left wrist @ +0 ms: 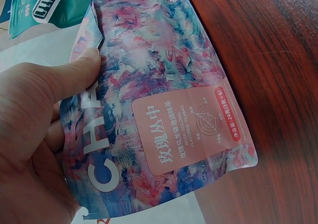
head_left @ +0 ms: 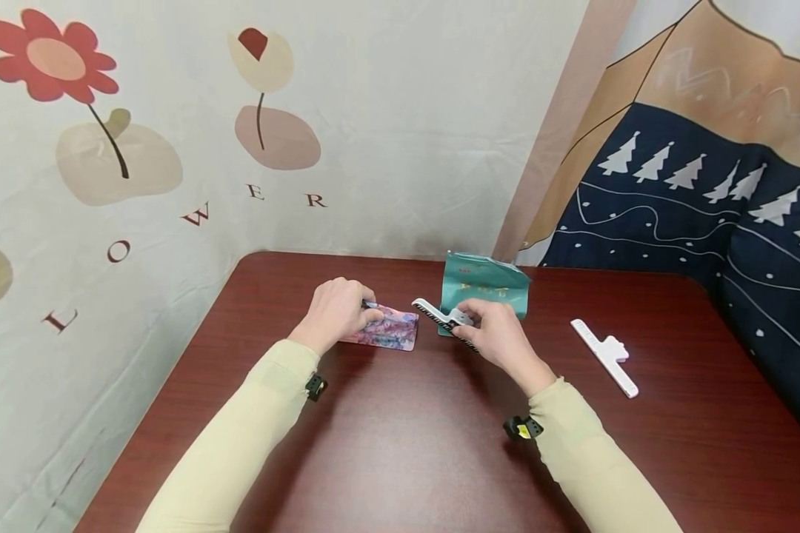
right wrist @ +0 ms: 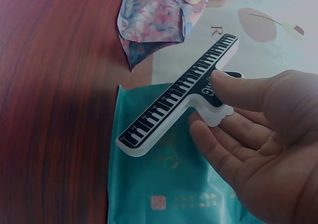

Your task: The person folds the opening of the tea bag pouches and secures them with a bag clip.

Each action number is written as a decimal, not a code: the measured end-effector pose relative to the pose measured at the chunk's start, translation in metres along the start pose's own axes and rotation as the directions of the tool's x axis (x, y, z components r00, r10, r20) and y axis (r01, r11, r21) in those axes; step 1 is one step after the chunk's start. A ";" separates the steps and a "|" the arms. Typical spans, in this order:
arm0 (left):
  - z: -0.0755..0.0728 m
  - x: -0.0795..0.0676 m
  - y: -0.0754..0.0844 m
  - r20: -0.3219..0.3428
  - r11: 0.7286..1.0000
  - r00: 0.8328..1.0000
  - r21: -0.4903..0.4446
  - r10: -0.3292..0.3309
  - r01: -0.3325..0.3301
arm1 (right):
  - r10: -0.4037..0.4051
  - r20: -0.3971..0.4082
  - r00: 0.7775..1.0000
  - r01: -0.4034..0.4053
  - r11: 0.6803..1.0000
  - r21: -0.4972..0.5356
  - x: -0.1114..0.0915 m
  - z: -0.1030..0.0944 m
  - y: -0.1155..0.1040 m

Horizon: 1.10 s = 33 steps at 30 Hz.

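Note:
My left hand (head_left: pixel 338 314) grips the top edge of a pink and blue tea bag pouch (left wrist: pixel 164 85), its thumb over a folded part of that edge. The pouch label reads rose oolong flavored teabag. In my right hand (head_left: pixel 496 332) is a bag clip (right wrist: pixel 179 95) with a piano-key pattern, pinched at its handle between thumb and fingers. The clip is apart from the pouch, to its right in the head view. Behind the clip stands a teal pouch (head_left: pixel 487 285), partly hidden by the right hand.
A white bag clip (head_left: pixel 603 355) lies on the dark red wooden table (head_left: pixel 400 444), right of the teal pouch. A printed cloth backdrop (head_left: pixel 407 133) rises behind the table's far edge and along its sides.

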<state>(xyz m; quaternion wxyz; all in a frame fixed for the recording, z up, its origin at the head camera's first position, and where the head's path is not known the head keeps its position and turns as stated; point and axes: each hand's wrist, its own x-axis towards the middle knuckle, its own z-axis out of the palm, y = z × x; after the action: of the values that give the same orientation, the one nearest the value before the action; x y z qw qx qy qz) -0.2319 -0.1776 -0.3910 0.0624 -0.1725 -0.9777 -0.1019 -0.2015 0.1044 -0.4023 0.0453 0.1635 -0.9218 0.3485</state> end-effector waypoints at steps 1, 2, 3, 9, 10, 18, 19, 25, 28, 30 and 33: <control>0.000 0.000 0.000 0.000 1.000 1.000 0.000 0.002 -0.002 | -0.005 -0.001 1.000 0.005 1.000 -0.004 0.001 0.001 -0.001; 0.000 0.000 0.000 0.000 1.000 1.000 -0.001 0.004 -0.004 | -0.009 -0.005 1.000 0.008 1.000 -0.009 0.001 0.003 -0.002; 0.000 0.000 0.000 -0.001 1.000 1.000 -0.002 0.006 -0.006 | -0.014 -0.008 1.000 0.014 1.000 -0.016 0.002 0.004 -0.002; 0.001 0.001 -0.001 -0.001 1.000 1.000 0.002 0.008 -0.008 | -0.021 -0.018 1.000 0.020 0.999 -0.038 0.005 0.012 -0.007; 0.001 0.000 -0.001 -0.002 1.000 1.000 0.002 0.006 -0.006 | -0.022 -0.018 1.000 0.021 0.999 -0.039 0.006 0.014 -0.008; 0.001 0.001 -0.001 0.003 1.000 1.000 -0.001 -0.002 0.002 | -0.013 -0.004 1.000 0.013 0.999 -0.045 0.010 0.020 -0.012; 0.001 0.001 -0.001 0.005 1.000 1.000 -0.002 -0.001 0.001 | -0.011 -0.003 1.000 0.011 0.999 -0.045 0.011 0.021 -0.012; 0.001 0.000 0.000 0.005 1.000 1.000 -0.003 0.002 -0.002 | -0.008 -0.010 1.000 0.007 0.999 -0.043 0.012 0.024 -0.013; 0.000 0.000 0.000 0.002 1.000 1.000 -0.004 -0.003 0.003 | 0.000 -0.016 1.000 -0.001 0.998 -0.056 0.013 0.025 -0.013; 0.001 0.001 -0.001 0.000 1.000 1.000 -0.004 0.000 0.000 | 0.008 -0.021 1.000 -0.010 0.998 -0.062 0.013 0.026 -0.014; 0.002 0.001 -0.001 -0.007 1.000 1.000 -0.002 0.001 -0.001 | 0.020 -0.034 0.999 -0.022 0.998 -0.066 0.014 0.027 -0.016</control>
<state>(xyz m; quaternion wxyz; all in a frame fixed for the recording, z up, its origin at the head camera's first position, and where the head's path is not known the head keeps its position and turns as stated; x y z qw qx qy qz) -0.2335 -0.1779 -0.3927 0.0656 -0.1726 -0.9774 -0.1034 -0.2081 0.0717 -0.4102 0.0626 0.1463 -0.9336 0.3211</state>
